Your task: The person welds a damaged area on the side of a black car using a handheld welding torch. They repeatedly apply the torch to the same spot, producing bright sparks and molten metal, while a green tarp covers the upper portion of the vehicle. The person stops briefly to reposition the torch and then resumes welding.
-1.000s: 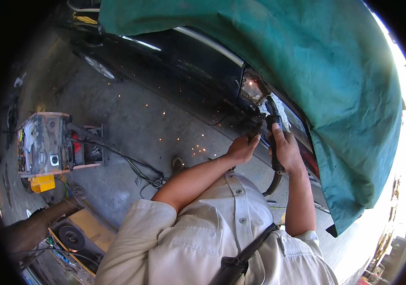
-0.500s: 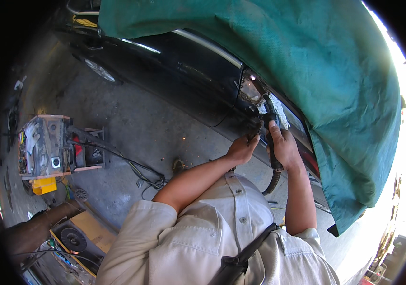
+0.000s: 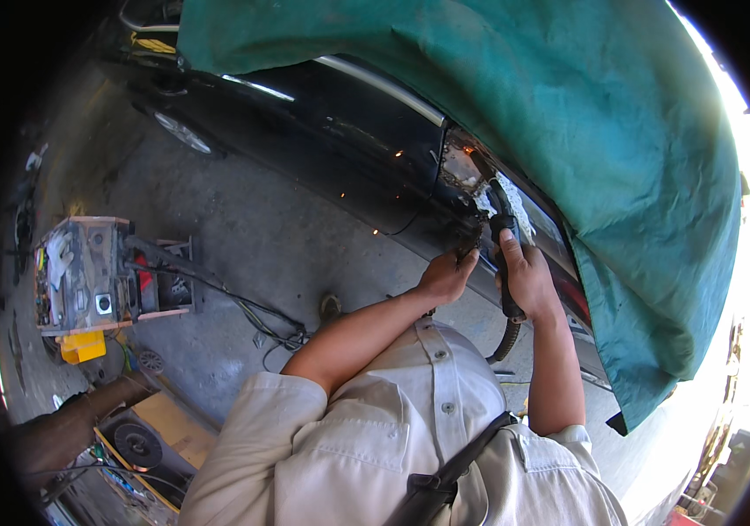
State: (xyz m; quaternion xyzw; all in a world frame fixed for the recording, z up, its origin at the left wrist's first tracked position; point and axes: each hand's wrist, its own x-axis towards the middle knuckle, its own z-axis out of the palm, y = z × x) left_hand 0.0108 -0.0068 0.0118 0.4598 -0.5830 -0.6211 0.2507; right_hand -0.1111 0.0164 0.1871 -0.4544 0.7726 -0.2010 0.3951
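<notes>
My right hand [image 3: 528,279] is wrapped around the black handle of a welding torch [image 3: 501,210], thumb along its top. The torch's curved neck reaches up to a bare, scorched metal patch [image 3: 462,167] on the black car [image 3: 331,140], where a small orange glow shows at the tip. My left hand [image 3: 447,279] is closed close beside it, on something dark and narrow I cannot make out. White crumpled material [image 3: 519,210] lies behind the torch neck. A ribbed hose [image 3: 504,344] hangs from the handle's lower end.
A green cover [image 3: 646,193] drapes over the car on the right. At left stands a worn machine on a cart [image 3: 94,276] with a yellow container [image 3: 82,347] below. Cables [image 3: 256,317] run over the concrete floor. An open box with a dark disc [image 3: 136,445] sits lower left.
The bright white-pink light at the torch tip has dimmed to an orange glow. Sparks now fly in front of the car door. Both hands stay nearly where they were.
</notes>
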